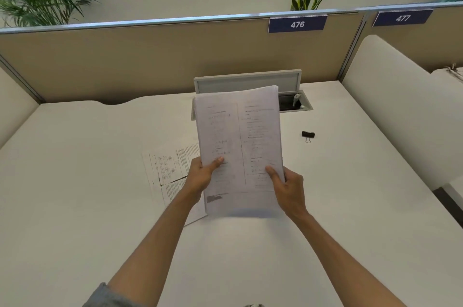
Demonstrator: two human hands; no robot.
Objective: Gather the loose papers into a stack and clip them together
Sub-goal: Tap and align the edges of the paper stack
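the stack of papers [239, 146] is standing upright above the surface [75, 181], the left hand [200, 176] and right hand [290, 189] pinching its lower sides with thumbs in front, likely to square the edges. more loose sheets [167, 169] are lying flat just behind the left hand, uncollected, and the binder clip [308, 135] is waiting well apart to the right.

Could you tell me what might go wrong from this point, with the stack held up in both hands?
1. Some sheets lie on the desk under the left hand; they could get left out of the stack.
2. The binder clip sits apart, beyond the right hand. Reaching for it means holding the stack one-handed, so pages may fan or slip.
3. The open cable well lies behind the stack; a dropped page might slide in.
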